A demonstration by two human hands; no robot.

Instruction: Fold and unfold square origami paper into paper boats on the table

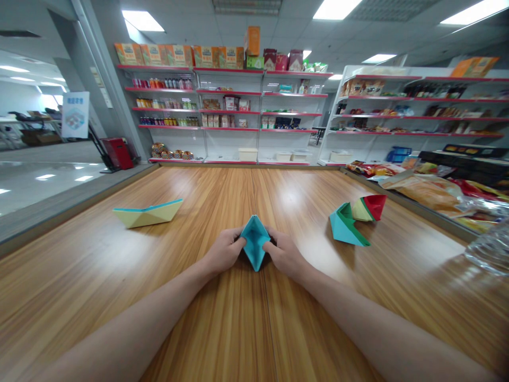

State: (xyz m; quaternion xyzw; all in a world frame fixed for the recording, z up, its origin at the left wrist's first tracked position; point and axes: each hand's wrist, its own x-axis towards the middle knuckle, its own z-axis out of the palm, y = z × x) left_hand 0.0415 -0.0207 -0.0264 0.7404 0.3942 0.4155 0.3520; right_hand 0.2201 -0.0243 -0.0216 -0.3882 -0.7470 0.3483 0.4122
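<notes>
Between left fingers [239,243] and right fingers [271,247]: folded blue paper [255,241], both clamped on sides.

head cam | from wearer's head | facing forward and down | tabletop [222,334] close below, shelves [228,143] far

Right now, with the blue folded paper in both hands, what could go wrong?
The blue folded paper might crease if the left grip or right grip squeezes harder. Swinging the right grip outward could knock the blue-and-green paper piece, or the red-and-yellow one close behind it.
</notes>
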